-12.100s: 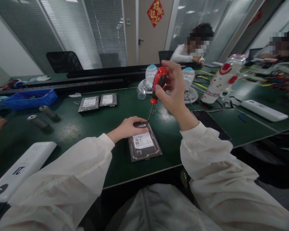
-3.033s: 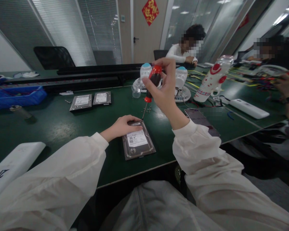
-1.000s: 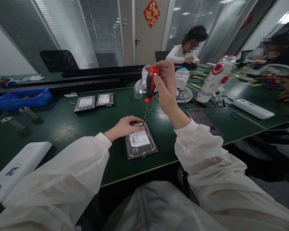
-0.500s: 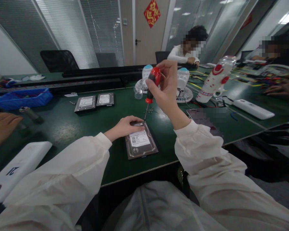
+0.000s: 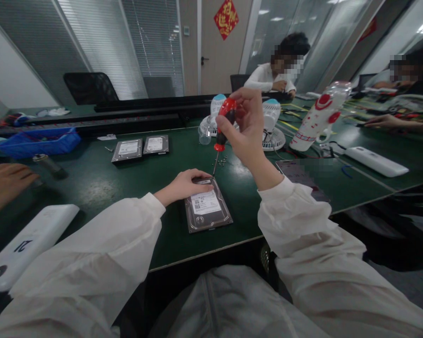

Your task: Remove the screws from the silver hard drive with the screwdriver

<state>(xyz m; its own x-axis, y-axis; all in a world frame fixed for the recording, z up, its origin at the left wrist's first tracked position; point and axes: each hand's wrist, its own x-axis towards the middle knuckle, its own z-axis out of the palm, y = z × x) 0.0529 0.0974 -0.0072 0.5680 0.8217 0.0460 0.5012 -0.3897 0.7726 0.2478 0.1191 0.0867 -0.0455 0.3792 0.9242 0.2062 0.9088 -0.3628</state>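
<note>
A hard drive (image 5: 211, 211) with a white label lies flat near the table's front edge. Across its far left part rests my left hand (image 5: 185, 187), thumb on the label and fingers closed over the far edge, holding the drive. My right hand (image 5: 248, 124) is wrapped round the red and black handle of a screwdriver (image 5: 220, 134). The screwdriver stands nearly upright, its tip at the drive's far right corner. Whether a screw sits under the tip is too small to tell. Several small screws (image 5: 221, 161) lie scattered just beyond the drive.
Two more hard drives (image 5: 127, 149) lie further back left, near a blue bin (image 5: 38, 142). White power banks (image 5: 376, 161) flank me on both sides. Small fans (image 5: 270, 117) and a spotted bottle (image 5: 319, 117) stand behind. Another person's hand (image 5: 7, 185) is at the left.
The screwdriver handle has turned slightly in my right hand, its tip staying at the same corner. My left hand keeps its place on the drive. The view has shifted a little.
</note>
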